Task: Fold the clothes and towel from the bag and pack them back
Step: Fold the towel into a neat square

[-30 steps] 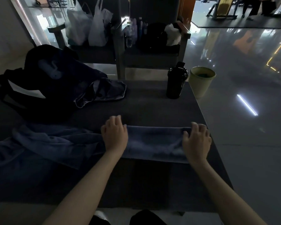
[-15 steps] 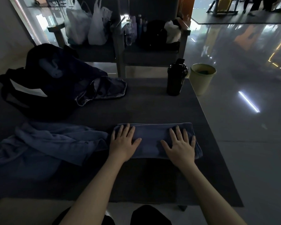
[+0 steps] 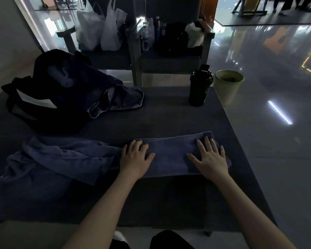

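Towel (image 3: 171, 155): folded, by table (image 3: 169, 114) right edge.
Left hand (image 3: 135, 159): flat on towel, gripping nothing.
Right hand (image 3: 211, 159): flat on towel, fingers spread.

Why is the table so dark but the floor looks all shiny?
Head view: the table and towel are dim and underexposed; the glossy floor mirrors a bright light strip; the wide lens bends the edges.

No lettering can be read; the white label (image 3: 36, 101) on the black bag (image 3: 65, 108) is too dim to make out
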Motion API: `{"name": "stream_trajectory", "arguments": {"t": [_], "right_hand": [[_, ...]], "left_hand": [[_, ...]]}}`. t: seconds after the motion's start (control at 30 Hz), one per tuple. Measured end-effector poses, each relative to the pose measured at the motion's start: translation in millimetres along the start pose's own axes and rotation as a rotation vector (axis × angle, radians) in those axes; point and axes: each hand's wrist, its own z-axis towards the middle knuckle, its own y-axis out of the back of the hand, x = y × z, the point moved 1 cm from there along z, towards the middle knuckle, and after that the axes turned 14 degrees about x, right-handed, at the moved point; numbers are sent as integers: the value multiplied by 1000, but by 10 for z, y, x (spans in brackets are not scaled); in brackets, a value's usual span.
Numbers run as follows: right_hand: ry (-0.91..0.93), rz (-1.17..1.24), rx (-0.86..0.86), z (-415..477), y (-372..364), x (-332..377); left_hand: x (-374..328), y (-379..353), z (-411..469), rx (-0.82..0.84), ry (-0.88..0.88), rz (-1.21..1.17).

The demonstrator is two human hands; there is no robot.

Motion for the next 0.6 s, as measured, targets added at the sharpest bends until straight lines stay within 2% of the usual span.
{"name": "stream_trajectory", "arguments": {"t": [0.2, 0.3, 0.33, 0.4, 0.47, 0.5, 0.53, 0.6], "right_hand": [[73, -45, 2, 193, 60, -96], [25, -46, 19, 247, 116, -53], [-23, -40, -11, 225, 125, -18], [-88, -13, -222, 55, 101, 99], [63, 25, -470, -193, -31, 268], [184, 49, -512, -322, -138, 350], [286, 71, -477, -431, -249, 413], [363, 40, -347, -534, -400, 433]], "left_hand": [[-29, 9, 89, 9, -25, -45], [-67, -9, 36, -28, 11, -14], [-77, -12, 11, -32, 26, -2], [-99, -26, -51, -29, 46, 15], [-103, -34, -120, -36, 60, 54], [-96, -36, -151, -43, 66, 78], [-86, -32, -186, -48, 70, 96], [-68, -27, -275, -45, 77, 118]]}}
